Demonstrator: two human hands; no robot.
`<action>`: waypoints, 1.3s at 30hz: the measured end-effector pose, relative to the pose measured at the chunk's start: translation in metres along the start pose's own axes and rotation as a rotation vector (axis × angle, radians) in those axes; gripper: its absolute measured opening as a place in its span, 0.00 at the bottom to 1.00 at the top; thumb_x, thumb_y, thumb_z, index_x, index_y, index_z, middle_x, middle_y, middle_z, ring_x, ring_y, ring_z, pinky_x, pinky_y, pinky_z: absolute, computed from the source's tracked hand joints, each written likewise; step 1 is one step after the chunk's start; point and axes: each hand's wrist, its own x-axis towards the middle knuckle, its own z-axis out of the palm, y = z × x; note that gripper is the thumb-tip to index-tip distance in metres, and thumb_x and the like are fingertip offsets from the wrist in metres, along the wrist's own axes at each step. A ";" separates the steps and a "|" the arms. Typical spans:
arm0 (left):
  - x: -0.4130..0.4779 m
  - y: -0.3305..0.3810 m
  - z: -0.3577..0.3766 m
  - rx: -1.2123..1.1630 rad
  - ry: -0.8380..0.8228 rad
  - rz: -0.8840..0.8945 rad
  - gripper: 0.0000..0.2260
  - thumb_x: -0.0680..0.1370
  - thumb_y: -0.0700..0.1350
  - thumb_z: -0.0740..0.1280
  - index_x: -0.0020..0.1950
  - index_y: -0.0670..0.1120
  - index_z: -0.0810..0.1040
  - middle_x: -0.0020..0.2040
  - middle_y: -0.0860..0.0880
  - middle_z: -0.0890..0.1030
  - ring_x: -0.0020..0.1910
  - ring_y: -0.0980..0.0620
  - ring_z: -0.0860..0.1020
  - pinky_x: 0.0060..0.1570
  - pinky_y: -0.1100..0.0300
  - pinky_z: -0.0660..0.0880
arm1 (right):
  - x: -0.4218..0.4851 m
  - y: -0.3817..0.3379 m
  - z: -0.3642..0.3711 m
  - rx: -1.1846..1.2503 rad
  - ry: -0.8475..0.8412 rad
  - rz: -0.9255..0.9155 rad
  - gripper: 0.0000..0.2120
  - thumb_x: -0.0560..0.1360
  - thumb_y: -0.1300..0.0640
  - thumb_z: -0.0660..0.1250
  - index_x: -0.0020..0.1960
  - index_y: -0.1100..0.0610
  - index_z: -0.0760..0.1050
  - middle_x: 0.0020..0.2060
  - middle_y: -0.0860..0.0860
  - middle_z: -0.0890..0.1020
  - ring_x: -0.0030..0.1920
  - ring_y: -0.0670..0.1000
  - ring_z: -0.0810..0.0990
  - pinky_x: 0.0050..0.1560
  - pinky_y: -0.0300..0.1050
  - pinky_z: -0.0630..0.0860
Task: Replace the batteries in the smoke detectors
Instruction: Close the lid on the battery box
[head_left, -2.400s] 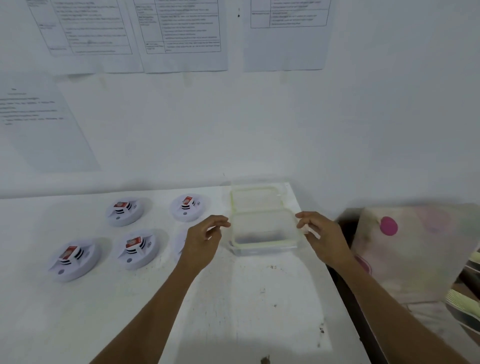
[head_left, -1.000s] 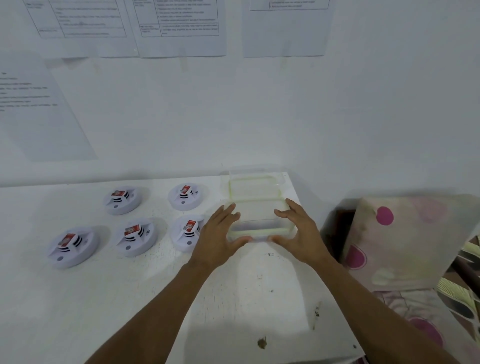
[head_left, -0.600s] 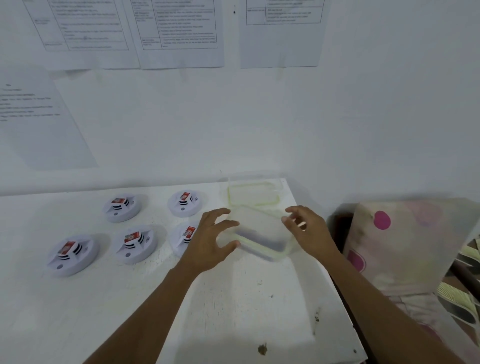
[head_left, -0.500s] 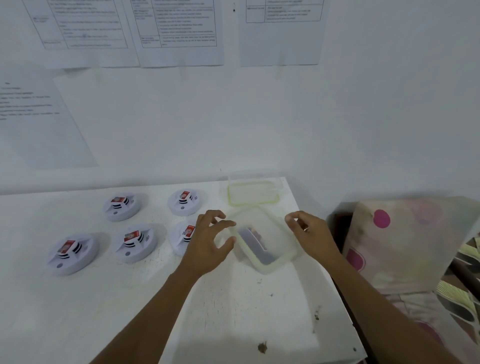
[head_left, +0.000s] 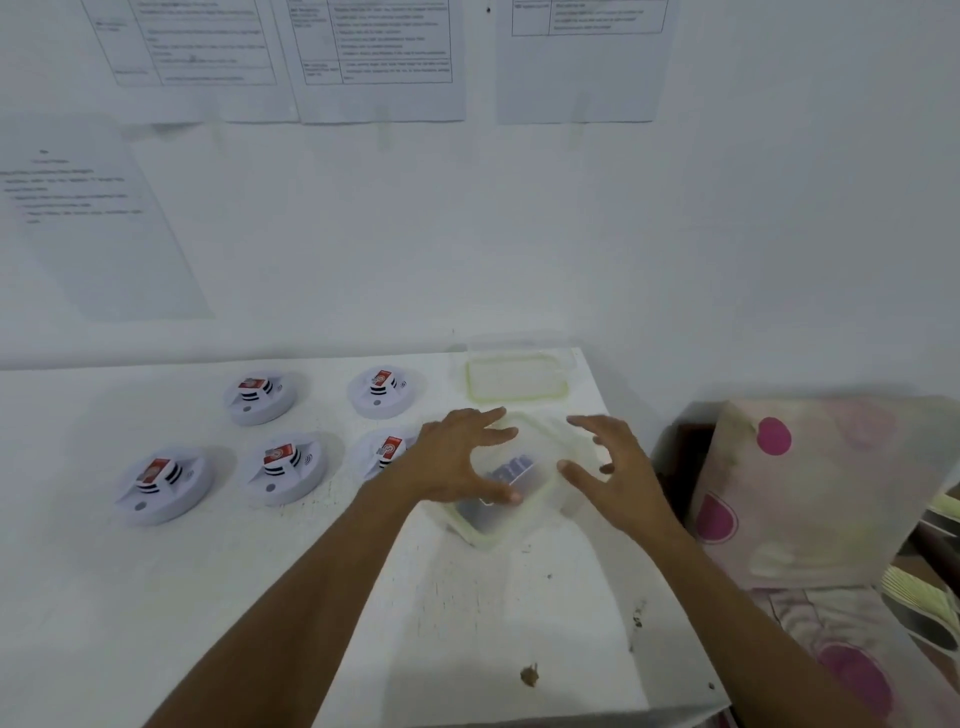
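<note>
Several white round smoke detectors (head_left: 283, 467) lie on the white table (head_left: 156, 597), each with a red-labelled battery on top. One of these detectors (head_left: 388, 451) is partly hidden behind my left wrist. A clear plastic container (head_left: 488, 525) with a pale green rim sits turned at an angle near the table's right side, with dark batteries (head_left: 511, 470) inside. My left hand (head_left: 457, 457) is spread across its top, thumb on the near rim and fingers at the far rim. Blurred, my right hand (head_left: 613, 478) has its fingers spread beside the container's right wall.
The container's lid (head_left: 514, 379) lies flat at the table's back right corner, against the wall. A pillow (head_left: 810, 483) with pink dots leans just past the table's right edge. Printed sheets (head_left: 379, 57) hang on the wall above.
The container has come nearer to me and turned to sit at an angle. My left hand moved from its left side onto its top. My right hand's fingers have spread.
</note>
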 end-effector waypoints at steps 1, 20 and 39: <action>0.002 -0.001 -0.004 0.053 -0.010 0.003 0.37 0.68 0.67 0.72 0.74 0.62 0.65 0.79 0.60 0.55 0.77 0.55 0.53 0.74 0.46 0.51 | 0.003 0.000 -0.004 -0.007 -0.108 -0.012 0.23 0.72 0.49 0.74 0.65 0.38 0.73 0.67 0.37 0.69 0.65 0.37 0.69 0.57 0.36 0.72; -0.021 -0.004 0.021 0.014 0.176 -0.010 0.36 0.70 0.62 0.73 0.75 0.58 0.64 0.79 0.54 0.56 0.78 0.52 0.53 0.73 0.52 0.53 | -0.007 -0.001 0.007 -0.230 -0.035 -0.116 0.40 0.67 0.40 0.75 0.73 0.51 0.66 0.57 0.37 0.76 0.59 0.39 0.73 0.62 0.30 0.61; -0.006 0.017 0.027 -0.080 0.417 -0.106 0.15 0.82 0.49 0.61 0.67 0.51 0.77 0.64 0.47 0.76 0.63 0.49 0.72 0.57 0.63 0.64 | -0.006 -0.004 0.013 -0.092 0.063 0.044 0.23 0.74 0.46 0.71 0.68 0.49 0.74 0.52 0.45 0.79 0.45 0.43 0.80 0.50 0.46 0.80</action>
